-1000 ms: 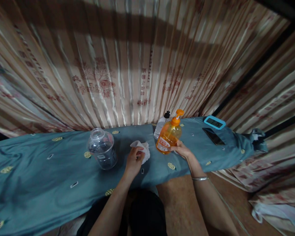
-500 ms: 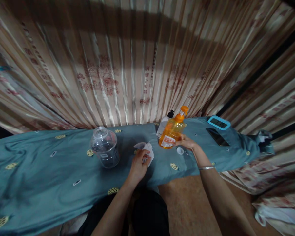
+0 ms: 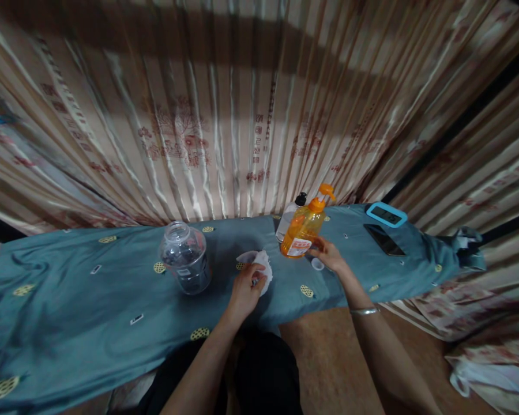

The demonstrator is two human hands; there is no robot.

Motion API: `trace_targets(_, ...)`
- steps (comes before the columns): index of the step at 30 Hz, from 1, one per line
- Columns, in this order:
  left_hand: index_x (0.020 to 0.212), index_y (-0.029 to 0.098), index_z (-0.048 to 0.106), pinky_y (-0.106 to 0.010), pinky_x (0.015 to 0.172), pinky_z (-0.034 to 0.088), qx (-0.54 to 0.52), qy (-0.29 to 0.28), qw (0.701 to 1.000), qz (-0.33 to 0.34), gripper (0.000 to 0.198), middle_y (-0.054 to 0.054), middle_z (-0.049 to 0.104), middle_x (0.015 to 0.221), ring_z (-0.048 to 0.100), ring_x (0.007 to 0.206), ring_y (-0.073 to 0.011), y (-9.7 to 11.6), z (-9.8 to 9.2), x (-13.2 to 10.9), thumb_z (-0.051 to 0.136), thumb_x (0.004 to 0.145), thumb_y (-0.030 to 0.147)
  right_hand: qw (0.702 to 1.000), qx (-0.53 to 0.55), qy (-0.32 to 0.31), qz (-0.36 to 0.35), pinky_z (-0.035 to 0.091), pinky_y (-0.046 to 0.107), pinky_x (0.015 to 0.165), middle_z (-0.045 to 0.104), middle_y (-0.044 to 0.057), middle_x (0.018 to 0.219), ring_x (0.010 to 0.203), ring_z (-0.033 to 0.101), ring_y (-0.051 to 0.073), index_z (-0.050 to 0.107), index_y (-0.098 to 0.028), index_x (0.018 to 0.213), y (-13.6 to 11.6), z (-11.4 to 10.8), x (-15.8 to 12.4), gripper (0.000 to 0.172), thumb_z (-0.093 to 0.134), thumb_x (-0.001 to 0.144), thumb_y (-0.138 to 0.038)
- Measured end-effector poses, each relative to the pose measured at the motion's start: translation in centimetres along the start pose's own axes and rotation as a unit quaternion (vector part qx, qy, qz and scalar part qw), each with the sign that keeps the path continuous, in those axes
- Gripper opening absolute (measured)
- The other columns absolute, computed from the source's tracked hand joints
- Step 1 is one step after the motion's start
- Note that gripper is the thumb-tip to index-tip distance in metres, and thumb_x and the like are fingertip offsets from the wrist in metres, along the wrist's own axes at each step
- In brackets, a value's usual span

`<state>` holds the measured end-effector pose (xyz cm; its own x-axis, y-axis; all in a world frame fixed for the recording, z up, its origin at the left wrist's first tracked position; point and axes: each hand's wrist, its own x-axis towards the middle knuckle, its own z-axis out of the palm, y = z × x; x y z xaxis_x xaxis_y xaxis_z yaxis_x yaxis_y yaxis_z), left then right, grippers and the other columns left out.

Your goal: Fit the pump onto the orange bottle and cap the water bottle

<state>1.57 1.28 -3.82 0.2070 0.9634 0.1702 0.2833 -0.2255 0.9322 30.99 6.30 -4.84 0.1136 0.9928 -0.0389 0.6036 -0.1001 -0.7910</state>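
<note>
My left hand [image 3: 245, 289] is closed on a crumpled white tissue [image 3: 264, 271], low over the cloth-covered surface. A clear, curved piece [image 3: 245, 257] shows just beyond its fingers; what it is I cannot make out. My right hand [image 3: 327, 253] has its fingers against the lower right side of an orange pump bottle [image 3: 305, 230], which has a white label and orange liquid. Close behind that stands a clear bottle with a black top [image 3: 289, 219]. Below my right hand lies a small round white cap [image 3: 317, 264]. To the left stands a large clear plastic jar [image 3: 185, 259].
A green-blue cloth with pineapple prints [image 3: 125, 288] covers the long, narrow surface. At its right lie a dark phone [image 3: 384, 239] and a blue-framed digital clock [image 3: 386, 215]. A pleated curtain [image 3: 225, 127] hangs along the back edge.
The orange pump bottle has turned, so its nozzle now points further right, and it has shifted slightly. My right hand's fingers have moved a little; my left hand stays on the tissue.
</note>
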Motion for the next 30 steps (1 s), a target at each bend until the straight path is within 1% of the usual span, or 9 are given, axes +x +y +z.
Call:
trace_targets(3,0.086,0.021,0.066,-0.031,0.077,0.056,-0.017,-0.002,1.0,-0.004,0.016,-0.004,0.066,0.091,0.067,0.078,-0.0157,-0.1,0.1,-0.1,0.058,0.074,0.018,0.991,-0.113,0.067,0.023,0.04,0.052,0.102,0.048,0.01,0.134,0.122,0.048,0.025,0.048,-0.02,0.127,0.8,0.4,-2.2,0.05,0.06,0.084,-0.042)
trace_targets(8,0.097,0.022,0.067,-0.027,0.069,0.054,-0.098,0.004,0.994,-0.042,0.027,-0.002,0.068,0.088,0.065,0.072,-0.0146,-0.1,0.5,-0.6,0.06,0.072,0.021,0.973,-0.212,0.093,0.023,0.044,0.048,0.099,0.054,0.009,0.126,0.116,0.052,0.022,0.053,-0.019,0.121,1.4,2.4,-4.9,0.042,0.056,0.086,-0.041)
trace_targets(11,0.1,0.019,0.067,-0.024,0.063,0.05,-0.18,-0.001,0.98,-0.083,0.033,0.002,0.063,0.067,0.062,0.063,-0.0139,-0.6,0.7,-1.0,0.065,0.068,0.025,0.966,-0.23,0.112,0.032,0.046,0.046,0.096,0.056,0.008,0.121,0.112,0.054,0.02,0.056,-0.019,0.116,1.1,3.2,-5.5,0.036,0.055,0.087,-0.04)
trace_targets(14,0.094,0.016,0.068,-0.024,0.062,0.049,-0.228,0.022,0.966,-0.121,0.033,0.0,0.065,0.07,0.062,0.064,-0.0138,-1.6,0.8,-1.3,0.068,0.063,0.026,0.969,-0.217,0.116,0.018,0.047,0.044,0.095,0.057,0.008,0.12,0.11,0.055,0.019,0.055,-0.019,0.116,0.2,3.6,-6.2,0.036,0.055,0.087,-0.04)
trace_targets(17,0.095,0.014,0.066,-0.024,0.06,0.049,-0.213,0.054,0.964,-0.152,0.037,0.001,0.063,0.066,0.061,0.061,-0.0139,-2.6,0.5,-1.6,0.071,0.059,0.023,0.976,-0.187,0.109,-0.006,0.048,0.043,0.093,0.058,0.007,0.119,0.107,0.057,0.018,0.055,-0.018,0.117,-1.5,4.1,-7.3,0.038,0.057,0.086,-0.04)
trace_targets(20,0.099,0.015,0.063,-0.025,0.059,0.051,-0.196,0.091,0.964,-0.154,0.042,-0.001,0.065,0.075,0.062,0.063,-0.0139,-3.1,-0.3,-2.0,0.071,0.058,0.02,0.983,-0.156,0.094,-0.024,0.05,0.041,0.09,0.06,0.007,0.113,0.101,0.059,0.017,0.055,-0.017,0.115,-3.7,4.8,-8.5,0.037,0.058,0.086,-0.04)
trace_targets(24,0.106,0.018,0.06,-0.027,0.067,0.055,-0.171,0.148,0.965,-0.131,0.046,-0.008,0.062,0.112,0.066,0.078,-0.0141,-2.6,-2.0,-3.9,0.07,0.062,0.018,0.988,-0.122,0.06,-0.067,0.051,0.039,0.087,0.061,0.006,0.111,0.096,0.06,0.015,0.055,-0.017,0.115,-8.1,5.2,-9.9,0.036,0.057,0.086,-0.04)
trace_targets(27,0.11,0.021,0.059,-0.033,0.068,0.058,-0.099,0.147,0.982,-0.062,0.039,-0.01,0.056,0.121,0.066,0.088,-0.019,-1.7,-3.8,-6.6,0.065,0.071,0.023,0.986,-0.114,0.023,-0.122,0.052,0.036,0.083,0.063,0.005,0.104,0.086,0.061,0.013,0.056,-0.018,0.114,-13.0,5.2,-10.8,0.038,0.056,0.086,-0.044)
trace_targets(30,0.12,0.023,0.054,-0.046,0.095,0.051,0.009,0.222,0.974,0.031,0.045,-0.011,0.053,0.129,0.056,0.117,-0.0266,-0.6,-6.0,-8.7,0.063,0.077,0.029,0.973,-0.124,0.001,-0.196,0.05,0.038,0.088,0.062,0.006,0.11,0.092,0.06,0.014,0.055,-0.017,0.116,-18.7,5.5,-11.0,0.04,0.059,0.085,-0.042)
